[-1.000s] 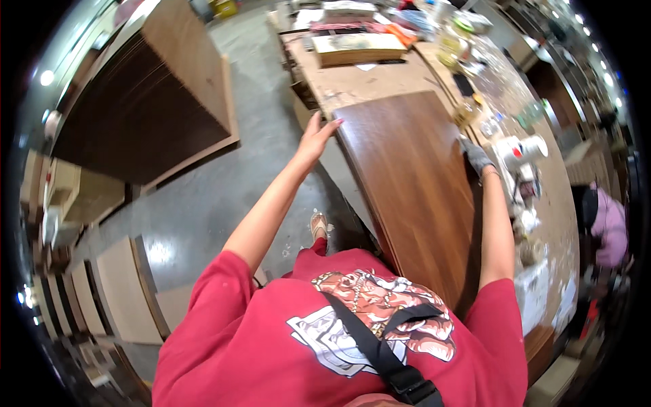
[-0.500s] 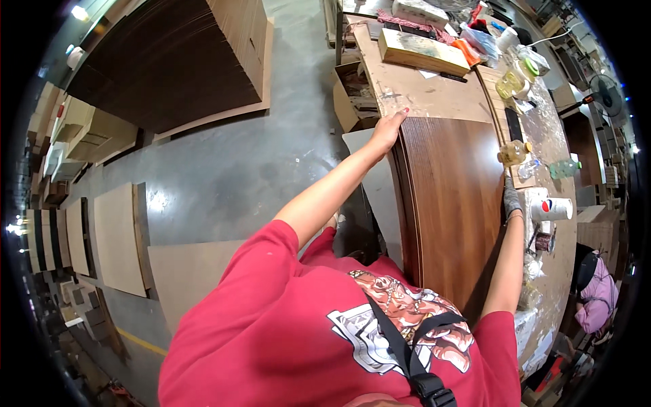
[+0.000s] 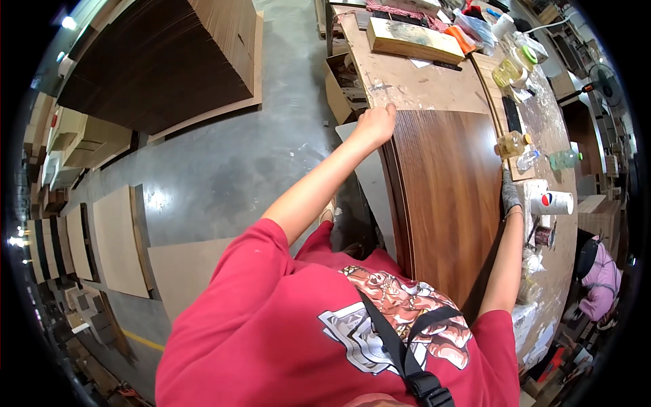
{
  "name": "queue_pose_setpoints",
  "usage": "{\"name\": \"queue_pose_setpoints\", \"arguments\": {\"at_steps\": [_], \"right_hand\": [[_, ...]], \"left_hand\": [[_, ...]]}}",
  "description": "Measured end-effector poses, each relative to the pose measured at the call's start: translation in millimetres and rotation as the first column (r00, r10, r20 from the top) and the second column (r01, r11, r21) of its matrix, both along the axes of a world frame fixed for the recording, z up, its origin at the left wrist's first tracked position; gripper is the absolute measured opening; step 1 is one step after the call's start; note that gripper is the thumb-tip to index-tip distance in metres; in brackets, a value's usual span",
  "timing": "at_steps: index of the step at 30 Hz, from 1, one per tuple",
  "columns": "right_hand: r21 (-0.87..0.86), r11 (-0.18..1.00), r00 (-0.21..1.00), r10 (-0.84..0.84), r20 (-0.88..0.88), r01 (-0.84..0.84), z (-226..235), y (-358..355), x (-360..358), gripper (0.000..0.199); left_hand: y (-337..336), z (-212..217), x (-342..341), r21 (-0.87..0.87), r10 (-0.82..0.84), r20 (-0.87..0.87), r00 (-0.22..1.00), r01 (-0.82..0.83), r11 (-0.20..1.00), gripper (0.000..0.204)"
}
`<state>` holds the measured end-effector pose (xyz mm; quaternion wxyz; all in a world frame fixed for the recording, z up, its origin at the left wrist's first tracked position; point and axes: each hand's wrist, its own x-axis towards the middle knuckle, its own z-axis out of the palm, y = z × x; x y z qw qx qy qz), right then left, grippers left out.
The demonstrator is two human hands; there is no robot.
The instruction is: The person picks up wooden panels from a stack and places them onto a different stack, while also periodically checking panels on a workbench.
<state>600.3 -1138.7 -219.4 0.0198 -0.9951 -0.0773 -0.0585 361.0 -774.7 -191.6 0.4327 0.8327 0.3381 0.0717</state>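
A stack of dark brown wood-grain panels [image 3: 444,197] lies in front of me at the near end of the workbench. My left hand [image 3: 376,127] is bare and sits at the stack's far left corner. Its fingers are curled closed beside the panel edge, and what they hold, if anything, is hidden. Along the right edge of the stack rests my right hand [image 3: 511,192] in a grey glove. Its fingers stretch forward, lying against that edge, though their inner side is partly hidden.
Bottles [image 3: 513,144], a white paper cup [image 3: 550,202] and a wooden strip [image 3: 489,81] lie on the bench's right part. A wood block [image 3: 415,42] sits at the far end. A tall panel stack [image 3: 163,61] stands on the floor at left. Another person [image 3: 599,281] is at far right.
My left hand has shifted slightly left and its fingers have curled in from the panel corner. My right hand stays on the right edge. The whole view has moved a little.
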Motion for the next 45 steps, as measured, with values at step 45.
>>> {"name": "queue_pose_setpoints", "arguments": {"at_steps": [45], "right_hand": [[0.433,0.901,0.927,0.174,-0.333,-0.013,-21,-41,16,0.053]], "left_hand": [[-54,-9,-63,-0.763,-0.205,0.136,0.969,0.235,0.603,0.103]]}}
